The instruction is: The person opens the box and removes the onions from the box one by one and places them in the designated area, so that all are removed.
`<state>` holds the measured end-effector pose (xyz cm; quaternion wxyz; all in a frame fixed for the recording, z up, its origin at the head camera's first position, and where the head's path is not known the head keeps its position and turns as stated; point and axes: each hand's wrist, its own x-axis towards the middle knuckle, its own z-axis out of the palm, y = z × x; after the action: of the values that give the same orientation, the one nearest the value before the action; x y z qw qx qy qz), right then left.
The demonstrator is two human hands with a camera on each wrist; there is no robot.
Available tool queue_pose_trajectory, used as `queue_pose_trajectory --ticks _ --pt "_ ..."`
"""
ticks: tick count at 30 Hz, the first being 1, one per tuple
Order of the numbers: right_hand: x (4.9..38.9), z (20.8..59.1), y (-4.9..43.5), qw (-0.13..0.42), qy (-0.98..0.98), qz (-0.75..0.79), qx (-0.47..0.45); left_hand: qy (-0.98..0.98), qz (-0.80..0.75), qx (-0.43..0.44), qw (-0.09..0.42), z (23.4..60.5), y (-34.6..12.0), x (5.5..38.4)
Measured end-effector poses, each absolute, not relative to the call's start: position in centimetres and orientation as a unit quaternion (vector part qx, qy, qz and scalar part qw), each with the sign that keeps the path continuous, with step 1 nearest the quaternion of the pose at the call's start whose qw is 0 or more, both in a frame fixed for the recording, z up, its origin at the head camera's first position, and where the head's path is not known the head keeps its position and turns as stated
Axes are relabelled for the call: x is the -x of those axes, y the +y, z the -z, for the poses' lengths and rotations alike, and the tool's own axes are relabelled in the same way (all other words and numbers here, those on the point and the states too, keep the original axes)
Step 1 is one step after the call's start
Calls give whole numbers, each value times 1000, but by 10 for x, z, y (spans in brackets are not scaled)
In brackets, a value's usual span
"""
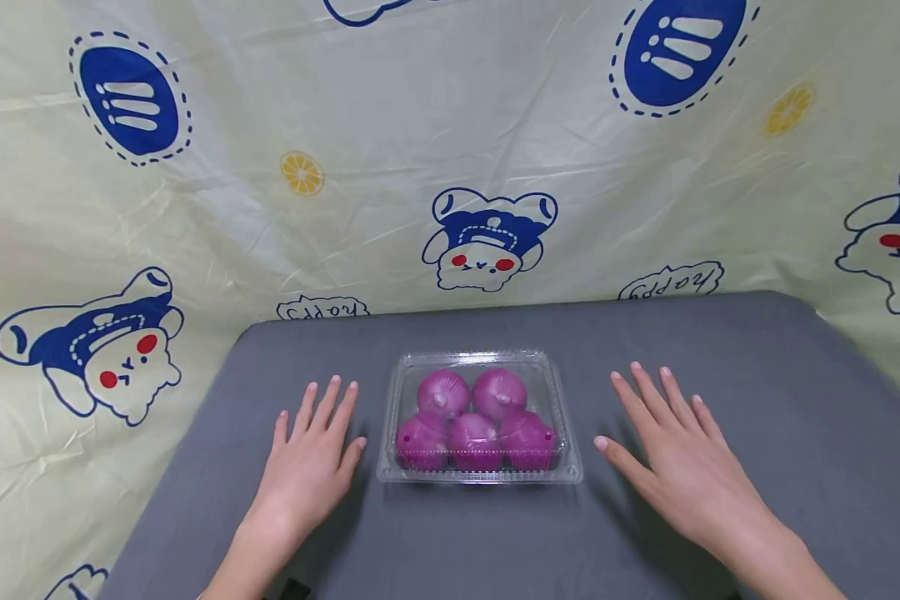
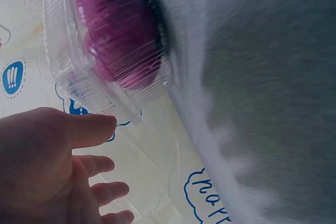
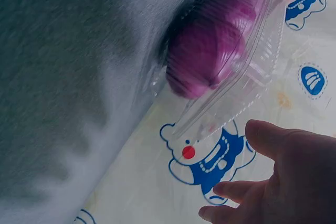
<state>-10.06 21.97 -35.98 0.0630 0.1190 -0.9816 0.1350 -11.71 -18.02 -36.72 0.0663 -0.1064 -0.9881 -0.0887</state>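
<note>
A clear plastic clamshell box (image 1: 562,408) stands in the middle of the grey table, its lid down. Inside it are several round purple onions (image 1: 444,393), two behind and three in front. To the box's left my left hand (image 1: 311,467) hovers palm down, fingers spread, touching nothing. My right hand (image 1: 690,479) does the same on the right side, a little farther off. In the left wrist view the thumb (image 2: 92,129) appears close to the box's edge (image 2: 126,106). Likewise the right wrist view has the fingers loosely extended beside the box (image 3: 247,85).
The grey cloth-covered table (image 1: 480,542) has rounded far corners. Behind and at both sides hangs a pale printed sheet (image 1: 390,208) with blue cartoon figures. A small dark object (image 1: 295,590) shows beside the left wrist at the lower edge.
</note>
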Motion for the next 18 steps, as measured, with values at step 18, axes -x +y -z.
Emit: queue_pose_trajectory --ticks 18 --pt "116 343 161 103 -960 -120 -230 -956 261 134 9 363 -204 92"
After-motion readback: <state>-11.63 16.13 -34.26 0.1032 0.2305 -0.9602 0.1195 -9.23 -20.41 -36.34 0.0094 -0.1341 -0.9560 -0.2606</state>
